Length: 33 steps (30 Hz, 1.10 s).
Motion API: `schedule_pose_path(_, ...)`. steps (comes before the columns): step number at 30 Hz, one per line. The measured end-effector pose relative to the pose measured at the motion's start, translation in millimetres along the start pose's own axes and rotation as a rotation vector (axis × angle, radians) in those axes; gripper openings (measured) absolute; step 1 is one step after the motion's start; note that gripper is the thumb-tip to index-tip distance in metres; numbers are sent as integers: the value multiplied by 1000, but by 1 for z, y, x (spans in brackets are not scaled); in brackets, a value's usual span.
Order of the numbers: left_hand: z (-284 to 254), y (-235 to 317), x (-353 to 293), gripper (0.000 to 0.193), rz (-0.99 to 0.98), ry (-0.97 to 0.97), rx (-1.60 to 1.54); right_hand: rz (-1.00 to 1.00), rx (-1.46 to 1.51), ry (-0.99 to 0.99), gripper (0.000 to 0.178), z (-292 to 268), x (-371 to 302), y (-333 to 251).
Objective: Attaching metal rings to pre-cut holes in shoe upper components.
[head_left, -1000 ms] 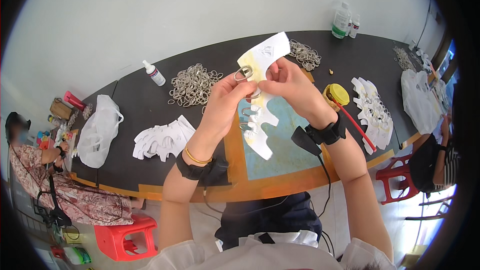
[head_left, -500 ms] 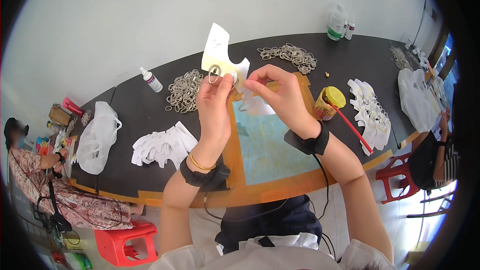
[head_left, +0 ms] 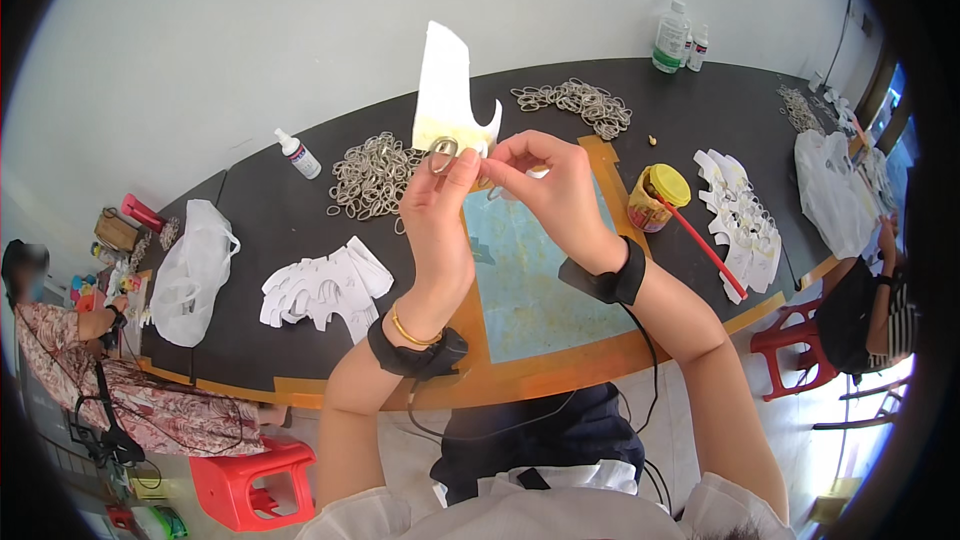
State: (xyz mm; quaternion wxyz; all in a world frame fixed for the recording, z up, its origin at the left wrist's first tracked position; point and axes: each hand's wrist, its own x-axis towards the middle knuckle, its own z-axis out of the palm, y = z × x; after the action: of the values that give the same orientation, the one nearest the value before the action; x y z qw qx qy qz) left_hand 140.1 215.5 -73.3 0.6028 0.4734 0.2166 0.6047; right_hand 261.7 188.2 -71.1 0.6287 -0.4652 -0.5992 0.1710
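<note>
My left hand (head_left: 437, 225) is closed on a white cut-out piece (head_left: 443, 90), raised above the table, with yellowish smears along its lower part. An oval metal ring (head_left: 443, 146) sits against the piece beside my left fingertips. My right hand (head_left: 555, 190) pinches at the piece's lower right edge, its fingertips close to my left thumb. Just under the right fingers, part of another metal ring shows, partly hidden by the hand. What exactly lies between the right thumb and forefinger is mostly covered.
A heap of rings (head_left: 375, 175) and white pieces (head_left: 330, 285) lie left. A yellow-lidded jar (head_left: 655, 202), red stick (head_left: 700, 250) and ringed pieces (head_left: 740, 220) stand or lie right. A blue sheet (head_left: 545, 290) is taped down ahead. People sit at both sides.
The white piece has tilted more upright, and its far end sits higher. My right fingers have come in closer to my left thumb. The white flap below my right hand is now mostly hidden.
</note>
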Motion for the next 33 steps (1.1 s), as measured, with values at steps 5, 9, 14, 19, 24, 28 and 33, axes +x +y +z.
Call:
schedule_pose_path(5, 2, -8, -2, 14, 63, -10, 53, 125, 123, -13, 17, 0, 0, 5)
schedule_pose_path(9, -8, -12, 3, 15, 110, -38, 132, 338, 331, -21, 18, 4, 0, -1)
schedule_pose_path(14, -7, -9, 10, 17, 100, -74, 173, 425, 400, -117, 18, -5, 3, -1)
schedule_pose_path(19, -15, -5, 21, 16, 93, -193, 180, 408, 290, -162, 16, -14, 7, -11)
schedule_pose_path(24, -12, -5, 20, 16, 146, -156, 258, 356, 272, -167, 15, -16, 8, -11)
schedule_pose_path(28, -20, -9, 26, 17, 234, -110, 336, 388, 298, -145, 18, -16, 12, -9)
schedule_pose_path(33, -20, -6, 24, 18, 256, -56, 384, 485, 387, -211, 25, -19, 11, -8)
